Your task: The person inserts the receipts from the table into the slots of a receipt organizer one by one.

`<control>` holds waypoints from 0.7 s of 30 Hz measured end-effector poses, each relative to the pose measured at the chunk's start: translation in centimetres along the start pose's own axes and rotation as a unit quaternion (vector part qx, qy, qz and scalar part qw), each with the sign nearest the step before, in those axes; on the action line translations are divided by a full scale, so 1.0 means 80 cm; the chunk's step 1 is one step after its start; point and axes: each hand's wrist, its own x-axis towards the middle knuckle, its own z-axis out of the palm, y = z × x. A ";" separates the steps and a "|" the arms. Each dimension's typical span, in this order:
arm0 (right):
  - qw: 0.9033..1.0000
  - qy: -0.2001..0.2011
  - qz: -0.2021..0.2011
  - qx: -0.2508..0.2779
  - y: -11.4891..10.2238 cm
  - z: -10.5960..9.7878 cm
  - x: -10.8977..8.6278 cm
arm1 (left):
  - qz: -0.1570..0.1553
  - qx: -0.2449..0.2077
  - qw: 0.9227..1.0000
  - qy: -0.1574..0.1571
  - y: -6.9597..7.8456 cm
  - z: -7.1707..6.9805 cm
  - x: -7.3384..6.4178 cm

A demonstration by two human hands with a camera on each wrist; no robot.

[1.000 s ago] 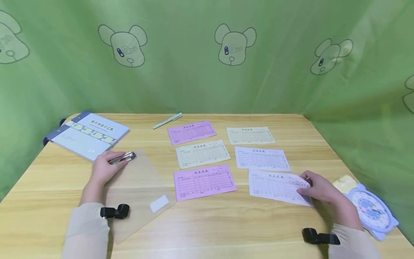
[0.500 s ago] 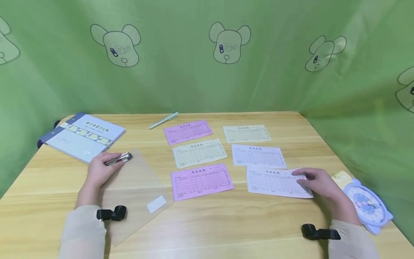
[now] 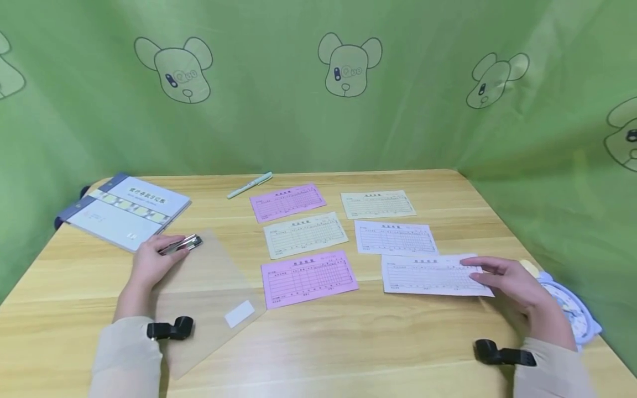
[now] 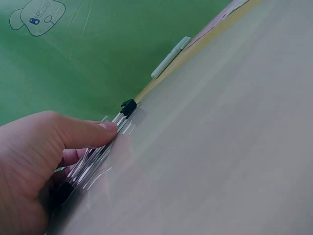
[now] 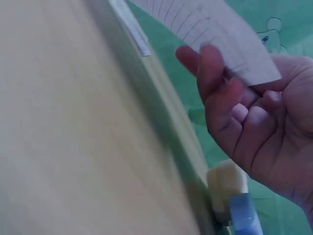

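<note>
My left hand (image 3: 151,262) grips the metal clip (image 3: 188,243) of a translucent clipboard (image 3: 199,309) that bears a white label. In the left wrist view the thumb lies over the clip (image 4: 93,161), which has black ends, and the other fingers are partly hidden behind it. At the right, my right hand (image 3: 525,284) pinches the right end of a white receipt slip (image 3: 423,275). The right wrist view shows this slip (image 5: 215,34) bent and raised off the table, its corner between thumb and fingers. Another white slip (image 3: 395,237) lies just behind it.
Two pink slips (image 3: 309,281) and two pale green slips (image 3: 306,235) lie flat mid-table. A blue account book (image 3: 129,210) is at the back left, with a pen (image 3: 250,185) at the back. A blue clock-like toy (image 3: 572,309) sits beyond my right hand.
My right hand has moved right with the white slip, which has turned more level and slid slightly right and away. My left hand stays on the clip; the head view has shifted a little.
</note>
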 end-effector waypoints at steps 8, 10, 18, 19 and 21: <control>0.989 -0.009 -0.041 0.142 -0.015 -0.006 0.001 | 0.000 -0.002 1.000 -0.001 0.001 -0.002 -0.002; 0.988 -0.003 -0.052 0.146 -0.022 -0.005 0.007 | 0.000 -0.005 1.000 -0.002 0.001 -0.002 -0.003; 0.981 -0.028 -0.081 0.175 -0.059 0.017 0.045 | -0.010 -0.008 1.000 -0.004 0.004 -0.002 -0.004; 0.979 -0.035 -0.086 0.182 -0.064 0.021 0.051 | -0.010 -0.008 1.000 -0.003 0.004 -0.002 -0.003; 0.974 -0.056 -0.091 0.198 -0.074 0.029 0.062 | -0.008 -0.007 1.000 -0.004 0.005 -0.001 -0.002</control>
